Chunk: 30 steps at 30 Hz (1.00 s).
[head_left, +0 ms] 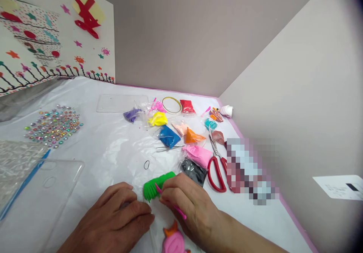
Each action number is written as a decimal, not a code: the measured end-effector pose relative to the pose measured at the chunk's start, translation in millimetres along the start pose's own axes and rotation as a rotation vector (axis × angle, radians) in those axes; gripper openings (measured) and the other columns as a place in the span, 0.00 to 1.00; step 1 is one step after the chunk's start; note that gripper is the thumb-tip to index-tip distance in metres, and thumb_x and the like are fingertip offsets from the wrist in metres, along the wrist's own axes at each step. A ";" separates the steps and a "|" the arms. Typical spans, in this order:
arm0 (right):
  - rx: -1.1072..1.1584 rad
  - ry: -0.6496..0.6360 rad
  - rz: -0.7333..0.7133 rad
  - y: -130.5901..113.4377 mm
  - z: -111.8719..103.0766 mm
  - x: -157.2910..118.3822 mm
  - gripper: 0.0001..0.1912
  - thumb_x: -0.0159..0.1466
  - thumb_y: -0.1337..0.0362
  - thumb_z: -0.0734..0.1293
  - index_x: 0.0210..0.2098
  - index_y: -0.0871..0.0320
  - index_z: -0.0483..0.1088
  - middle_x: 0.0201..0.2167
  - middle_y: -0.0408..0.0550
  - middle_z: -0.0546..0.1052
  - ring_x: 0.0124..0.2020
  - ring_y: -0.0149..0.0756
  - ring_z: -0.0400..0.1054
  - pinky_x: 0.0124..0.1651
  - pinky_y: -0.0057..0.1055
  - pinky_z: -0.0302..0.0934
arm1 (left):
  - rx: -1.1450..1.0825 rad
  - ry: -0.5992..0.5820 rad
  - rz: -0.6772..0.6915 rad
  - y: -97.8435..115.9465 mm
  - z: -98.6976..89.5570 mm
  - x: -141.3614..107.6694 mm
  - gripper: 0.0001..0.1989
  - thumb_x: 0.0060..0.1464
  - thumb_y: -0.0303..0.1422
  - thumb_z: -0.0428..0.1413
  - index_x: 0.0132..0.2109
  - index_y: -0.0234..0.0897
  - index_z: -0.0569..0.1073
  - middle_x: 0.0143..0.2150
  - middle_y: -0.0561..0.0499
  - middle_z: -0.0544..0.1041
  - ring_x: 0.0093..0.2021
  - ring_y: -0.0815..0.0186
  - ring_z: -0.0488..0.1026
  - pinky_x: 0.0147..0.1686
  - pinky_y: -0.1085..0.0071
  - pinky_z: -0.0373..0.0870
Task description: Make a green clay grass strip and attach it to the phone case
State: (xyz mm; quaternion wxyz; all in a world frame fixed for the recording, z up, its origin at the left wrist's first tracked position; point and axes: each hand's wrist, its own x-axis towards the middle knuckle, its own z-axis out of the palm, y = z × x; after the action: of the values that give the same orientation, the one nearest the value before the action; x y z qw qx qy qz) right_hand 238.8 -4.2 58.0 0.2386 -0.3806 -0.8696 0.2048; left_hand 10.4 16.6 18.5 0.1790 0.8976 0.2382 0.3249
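Note:
A green clay piece (158,185) with a ridged, fringed lower edge lies near the bottom centre. My right hand (189,207) pinches a pink tool (179,210), whose tip touches the green clay. Just left of the clay, my left hand (121,215) rests palm down with its fingers bent; whether anything lies under them is hidden. Below the hands sits a pink and orange clay figure (174,242), cut off by the frame's bottom edge. A small dark loop (146,165) lies above my left hand.
Bags of coloured clay, among them blue (169,136), black (194,171) and pink (197,155), lie beyond my right hand. Red-handled scissors (217,173) are at their right. Many gems (56,126) and a clear phone case (61,181) lie left. Walls stand behind and right.

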 end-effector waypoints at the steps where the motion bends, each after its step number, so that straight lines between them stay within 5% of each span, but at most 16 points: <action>1: 0.000 -0.006 0.001 0.3 0.2 -0.5 0.09 0.71 0.77 0.59 0.48 0.64 0.66 0.42 0.54 0.74 0.43 0.37 0.68 0.47 0.31 0.68 | 0.000 0.007 0.001 0.5 -0.7 1.2 0.21 0.73 0.31 0.40 0.41 0.43 0.77 0.38 0.59 0.81 0.39 0.66 0.68 0.54 0.67 0.55; 11: -0.058 0.036 -0.012 -0.1 3.8 1.3 0.10 0.70 0.79 0.57 0.45 0.63 0.66 0.39 0.52 0.73 0.39 0.36 0.66 0.45 0.31 0.67 | -0.025 0.026 -0.025 -0.6 3.8 -9.1 0.17 0.72 0.34 0.43 0.42 0.44 0.77 0.40 0.59 0.81 0.42 0.65 0.69 0.57 0.65 0.54; 30: -0.120 -0.084 -0.012 -9.6 -7.0 4.4 0.11 0.68 0.81 0.57 0.45 0.65 0.66 0.39 0.54 0.73 0.40 0.40 0.65 0.43 0.34 0.67 | -0.026 0.015 -0.059 0.0 4.8 -11.8 0.17 0.72 0.36 0.44 0.45 0.46 0.78 0.42 0.61 0.82 0.42 0.66 0.70 0.62 0.65 0.50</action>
State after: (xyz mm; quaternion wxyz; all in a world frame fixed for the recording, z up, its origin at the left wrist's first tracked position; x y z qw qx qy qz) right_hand 234.7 -5.6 69.9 0.1800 -0.3799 -0.8919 0.1668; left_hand 5.6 9.4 9.1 0.1984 0.8853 0.2616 0.3293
